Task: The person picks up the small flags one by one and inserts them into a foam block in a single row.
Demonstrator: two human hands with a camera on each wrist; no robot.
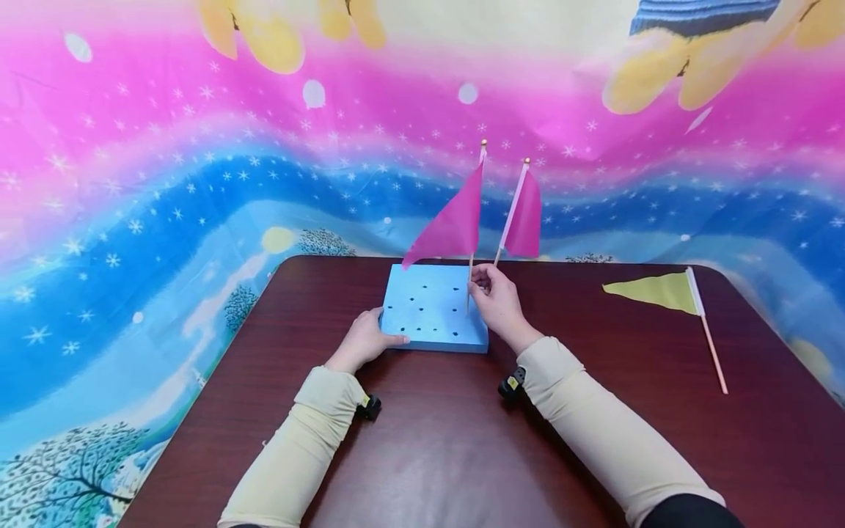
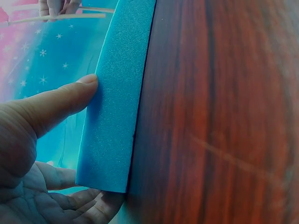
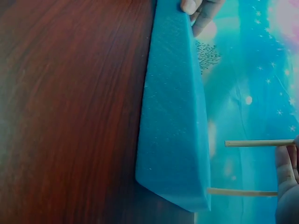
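A blue foam block (image 1: pixel 436 317) with several small holes in its top lies on the table. My left hand (image 1: pixel 361 340) grips its front left corner, the thumb on the front upper edge and the fingers along the side. Over the block's right part, my right hand (image 1: pixel 502 304) pinches the wooden stick of a pink triangular flag (image 1: pixel 455 220). The lower end of that stick (image 3: pixel 257 143) hangs apart from the block in the right wrist view. Behind the right hand a second pink flag (image 1: pixel 524 216) leans slightly right, its stick (image 3: pixel 243 192) meeting the block's top.
On the right side of the dark wooden table (image 1: pixel 436 455) lies a yellow-green triangular flag (image 1: pixel 660 295) on a wooden stick. A printed backdrop cloth (image 1: pixel 198 169) hangs behind the table's far edge.
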